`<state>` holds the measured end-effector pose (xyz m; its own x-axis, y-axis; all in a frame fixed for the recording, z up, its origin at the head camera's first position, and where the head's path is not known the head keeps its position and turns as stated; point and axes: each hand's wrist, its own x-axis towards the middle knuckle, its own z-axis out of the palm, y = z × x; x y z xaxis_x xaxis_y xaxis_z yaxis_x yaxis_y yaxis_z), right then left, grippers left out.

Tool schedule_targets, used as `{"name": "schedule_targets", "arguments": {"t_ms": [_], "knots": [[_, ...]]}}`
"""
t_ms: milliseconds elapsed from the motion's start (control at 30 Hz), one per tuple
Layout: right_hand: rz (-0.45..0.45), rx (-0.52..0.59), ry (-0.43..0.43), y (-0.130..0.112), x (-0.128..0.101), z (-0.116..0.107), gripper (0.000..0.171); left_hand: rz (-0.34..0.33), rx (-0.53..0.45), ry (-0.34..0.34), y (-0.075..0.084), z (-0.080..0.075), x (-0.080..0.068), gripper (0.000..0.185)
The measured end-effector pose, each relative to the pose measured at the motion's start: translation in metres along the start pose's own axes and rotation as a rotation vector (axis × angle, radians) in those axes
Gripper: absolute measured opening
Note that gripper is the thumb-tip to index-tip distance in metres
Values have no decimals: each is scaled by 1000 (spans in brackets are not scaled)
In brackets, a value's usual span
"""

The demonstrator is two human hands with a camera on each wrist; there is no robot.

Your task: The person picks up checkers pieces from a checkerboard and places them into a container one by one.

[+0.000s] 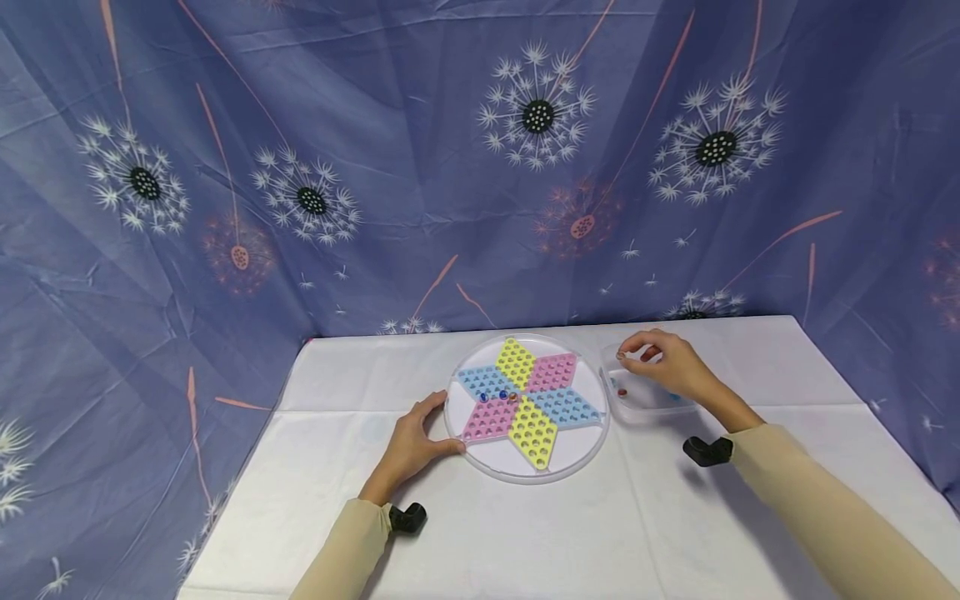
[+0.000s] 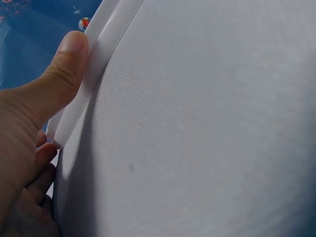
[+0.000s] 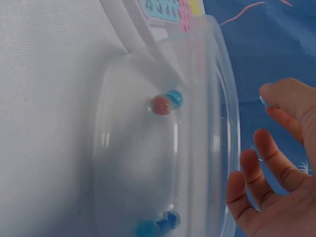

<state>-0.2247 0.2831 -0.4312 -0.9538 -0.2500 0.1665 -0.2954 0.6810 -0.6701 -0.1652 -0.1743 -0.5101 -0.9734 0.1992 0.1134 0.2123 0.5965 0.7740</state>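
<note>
A round clear game board (image 1: 581, 454) with a six-pointed star of yellow, pink and blue peg fields lay on the white-covered bench (image 1: 525, 533), and three marbles (image 1: 498, 397) sat in holes near the star's centre. The left hand (image 1: 416, 446) rested at the board's left rim, thumb (image 2: 66, 69) pressed against the raised white edge and the other fingers curled loosely under beside it, so it braced the board rather than gripped it. Just right of the board stood a clear plastic tub (image 1: 637, 408), touching or nearly touching the board's rim. The right hand (image 1: 667, 362) hovered over the tub's far edge, pinching a small marble (image 1: 621, 356) between thumb and forefinger; the right wrist view showed the remaining fingers (image 3: 247, 177) spread and relaxed. Inside the tub lay a red marble (image 3: 160, 105) touching a blue marble (image 3: 174, 98), with more blue marbles (image 3: 158, 224) clustered at the other end. A blue dandelion-print cloth (image 1: 375, 167) hung behind the bench.
</note>
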Motion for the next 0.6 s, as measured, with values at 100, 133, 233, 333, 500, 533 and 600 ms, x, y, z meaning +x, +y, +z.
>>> {"name": "schedule_targets", "arguments": {"t_ms": [100, 133, 233, 333, 500, 533, 600], "knots": [[9, -10, -2, 3, 2, 5, 17, -6, 0, 1, 0, 0, 0, 102], [12, -14, -1, 4, 2, 7, 16, -7, 0, -1, 0, 0, 0, 102], [16, -32, -6, 7, 3, 11, 14, -11, 4, -2, 0, 0, 0, 102], [24, -43, -19, 10, 3, 13, 13, -11, 4, -3, 0, 0, 1, 102], [35, -53, -43, 13, 4, 14, 14, -11, 2, -1, -1, 1, 1, 102], [41, -53, -45, 13, 4, 14, 14, -10, 2, 1, -1, 1, 1, 102], [48, -54, -48, 13, 5, 15, 13, -9, 3, 2, -1, 1, 1, 102]]}}
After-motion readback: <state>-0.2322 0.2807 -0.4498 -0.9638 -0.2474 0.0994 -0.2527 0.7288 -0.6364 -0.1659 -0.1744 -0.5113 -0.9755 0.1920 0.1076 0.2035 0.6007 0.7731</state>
